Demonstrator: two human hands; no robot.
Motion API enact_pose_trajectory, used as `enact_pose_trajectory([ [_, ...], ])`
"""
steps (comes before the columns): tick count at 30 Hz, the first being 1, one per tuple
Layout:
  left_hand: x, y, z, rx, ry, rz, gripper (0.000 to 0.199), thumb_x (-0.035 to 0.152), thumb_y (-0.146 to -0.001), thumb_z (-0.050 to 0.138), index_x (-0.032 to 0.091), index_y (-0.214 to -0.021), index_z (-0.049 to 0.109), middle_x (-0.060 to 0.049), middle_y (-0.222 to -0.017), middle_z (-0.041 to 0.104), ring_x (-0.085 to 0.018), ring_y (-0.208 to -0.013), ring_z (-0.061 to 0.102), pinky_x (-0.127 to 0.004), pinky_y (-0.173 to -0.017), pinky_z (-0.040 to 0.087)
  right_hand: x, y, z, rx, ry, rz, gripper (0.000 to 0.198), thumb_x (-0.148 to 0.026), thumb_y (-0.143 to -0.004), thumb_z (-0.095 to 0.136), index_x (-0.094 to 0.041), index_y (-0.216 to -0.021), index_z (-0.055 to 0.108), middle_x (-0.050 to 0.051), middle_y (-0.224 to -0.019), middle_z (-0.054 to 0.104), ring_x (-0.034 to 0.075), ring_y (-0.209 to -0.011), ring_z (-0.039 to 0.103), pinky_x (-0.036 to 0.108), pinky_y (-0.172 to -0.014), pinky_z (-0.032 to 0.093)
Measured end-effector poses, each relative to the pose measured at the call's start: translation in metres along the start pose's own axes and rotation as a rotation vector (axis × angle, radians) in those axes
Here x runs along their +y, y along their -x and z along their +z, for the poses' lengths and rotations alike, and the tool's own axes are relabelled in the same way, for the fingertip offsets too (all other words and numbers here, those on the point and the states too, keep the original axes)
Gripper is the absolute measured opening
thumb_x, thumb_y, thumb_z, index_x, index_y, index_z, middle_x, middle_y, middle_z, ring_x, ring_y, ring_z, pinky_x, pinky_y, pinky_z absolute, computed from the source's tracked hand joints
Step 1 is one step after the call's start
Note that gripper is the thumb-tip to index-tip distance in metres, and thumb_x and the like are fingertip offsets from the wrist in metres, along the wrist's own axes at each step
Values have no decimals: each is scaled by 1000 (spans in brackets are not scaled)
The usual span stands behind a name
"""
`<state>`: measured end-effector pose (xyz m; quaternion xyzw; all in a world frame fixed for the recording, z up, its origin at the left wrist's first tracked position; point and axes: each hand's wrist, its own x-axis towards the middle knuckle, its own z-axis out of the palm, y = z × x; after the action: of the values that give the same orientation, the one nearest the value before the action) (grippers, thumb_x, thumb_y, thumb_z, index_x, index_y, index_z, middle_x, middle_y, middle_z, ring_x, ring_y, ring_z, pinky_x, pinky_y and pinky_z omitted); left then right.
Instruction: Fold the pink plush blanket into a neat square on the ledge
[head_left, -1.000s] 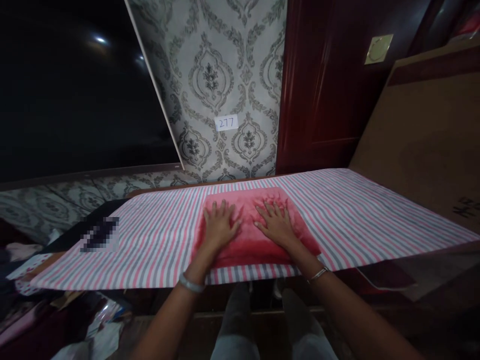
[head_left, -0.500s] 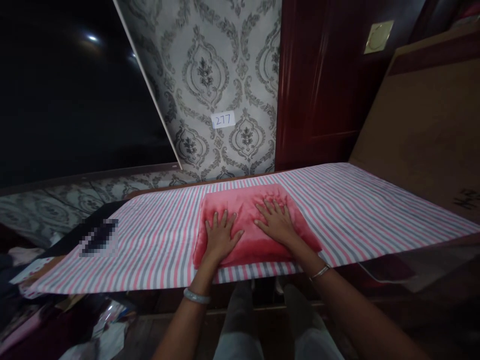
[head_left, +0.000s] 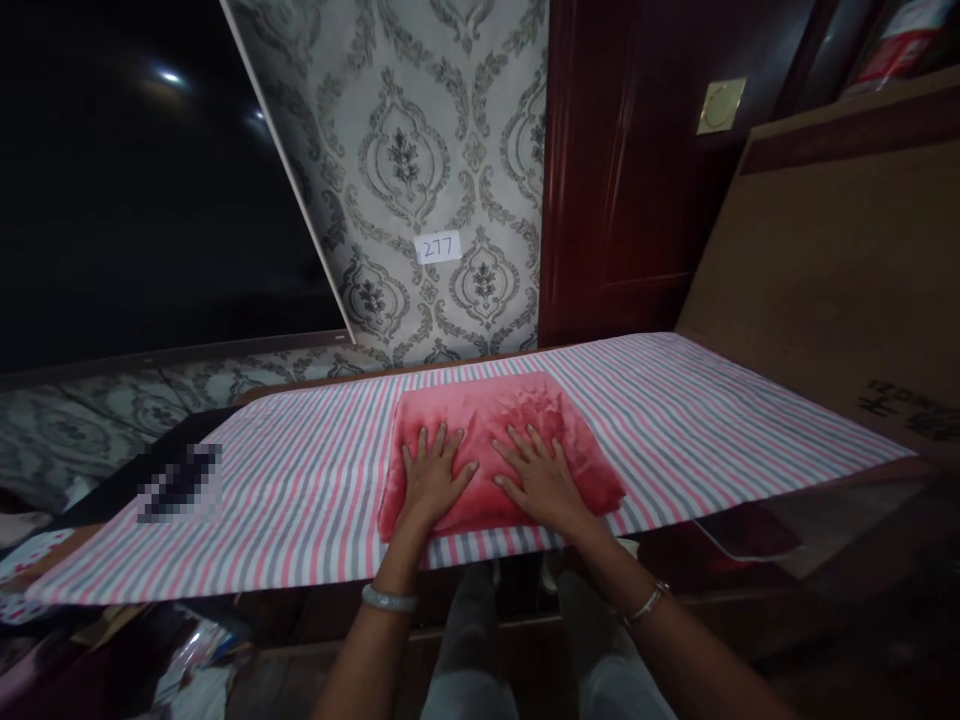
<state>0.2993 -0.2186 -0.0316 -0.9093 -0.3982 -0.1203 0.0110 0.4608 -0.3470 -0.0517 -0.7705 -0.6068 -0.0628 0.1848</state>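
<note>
A red plush cushion-like piece, perhaps a folded cloth or pillow cover (head_left: 484,430), lies flat on a striped pink, grey and white cloth (head_left: 315,480) that covers the table. My left hand (head_left: 433,480) rests palm down on its left half, fingers spread. On its right half lies my right hand (head_left: 544,480), also flat with the fingers apart. The plush surface is rumpled and darker beyond the right fingertips. Neither hand grasps anything.
A pixelated dark item (head_left: 180,484) lies at the cloth's left end. Behind it hangs a large black screen (head_left: 150,200). A big cardboard box (head_left: 840,260) stands at the right. A paper label reading 277 (head_left: 438,247) is on the patterned wall.
My right hand has slid back toward me over the red plush, leaving rumpled marks beyond its fingertips. My left hand stays flat in nearly the same place. The view has shifted slightly.
</note>
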Motion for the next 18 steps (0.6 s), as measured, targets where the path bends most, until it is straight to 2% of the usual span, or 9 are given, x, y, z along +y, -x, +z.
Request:
enact_pose_trajectory([
  [5,1,2,-14,-10,13,4,60,54,-97,43,29,-152,42,-8,-163,30,-39,-151,20,-70,-116,19,-3,-2,-8,-13,3,-3,59,-52,-99,45,-37,-155,34,1,-164,23,34,-150,20,64,-116,20],
  [9,1,21,-26,26,-10,8,57,52,-98,41,28,-150,44,-10,-160,36,-35,-150,28,-67,-117,20,12,3,-18,-27,2,-23,56,-51,-100,43,-34,-153,39,5,-160,35,33,-148,27,63,-115,22],
  [12,-1,40,-22,75,-42,-10,57,50,-99,41,30,-152,41,-10,-160,36,-34,-149,30,-67,-117,21,34,14,-18,50,67,45,54,-50,-100,42,-32,-150,44,7,-157,40,34,-147,28,66,-114,20],
  [15,-3,50,-11,69,-51,-46,56,48,-98,42,32,-151,41,-8,-162,33,-37,-150,27,-70,-114,24,51,25,-9,108,97,97,53,-49,-100,41,-33,-151,43,6,-159,36,34,-148,26,66,-111,28],
  [18,-5,51,-3,70,-58,-65,54,47,-98,43,32,-150,43,-7,-162,32,-37,-150,26,-70,-113,25,56,31,-1,140,91,97,53,-48,-100,40,-33,-151,43,5,-160,35,32,-148,26,63,-109,32],
])
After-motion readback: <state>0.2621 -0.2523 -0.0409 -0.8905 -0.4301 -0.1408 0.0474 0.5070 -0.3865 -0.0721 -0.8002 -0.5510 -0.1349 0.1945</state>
